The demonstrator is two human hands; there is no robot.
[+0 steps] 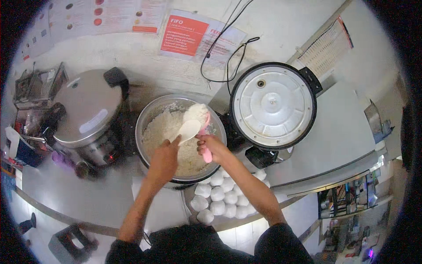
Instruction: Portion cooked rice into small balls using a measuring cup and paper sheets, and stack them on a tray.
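Cooked white rice (161,132) partly fills the metal pot (140,145) of an open rice cooker in front of me. Above it, my left hand (165,158) grips a white rice paddle (189,129). My right hand (212,147) holds a pink-handled scoop (207,155), whose bowl carries a heaped mound of rice (196,113). The paddle's blade lies just below and left of that mound; whether the two touch I cannot tell. Close below the pot, several white wrapped balls (217,194) sit in rows, partly hidden by my right forearm.
A closed rice cooker (89,109) with a lit red lamp stands left. The opened round lid (273,105) rises on the right, over the grey counter (336,132). Black cables (227,81) hang along the wall beside printed sheets (184,34). White sheets (161,208) lie near my left forearm.
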